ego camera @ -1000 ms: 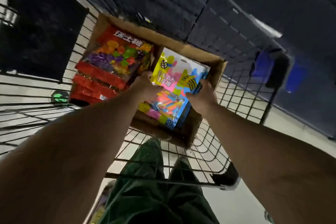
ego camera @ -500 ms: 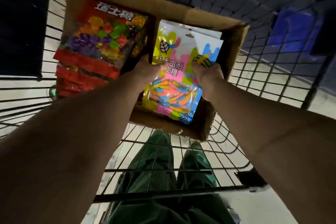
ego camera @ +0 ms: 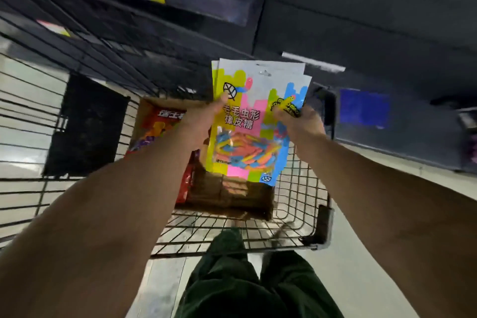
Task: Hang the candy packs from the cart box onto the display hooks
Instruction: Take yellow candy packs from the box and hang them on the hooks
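Dim store aisle, dark shelving behind. Left hand [ego camera: 204,121] and right hand [ego camera: 300,124] pinch a stack of candy packs [ego camera: 255,121] by its sides, raised over the cart box [ego camera: 232,196]. Loose stack; rear packs could slip and fall.

"毛毛虫形橡皮糖" on held candy pack [ego camera: 254,121]

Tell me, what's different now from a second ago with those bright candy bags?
Both hands, left hand and right hand, already gripping the stack of colourful candy packs, have lifted it up out of the cardboard box. The red candy packs stayed in the box, which remains in the wire cart.
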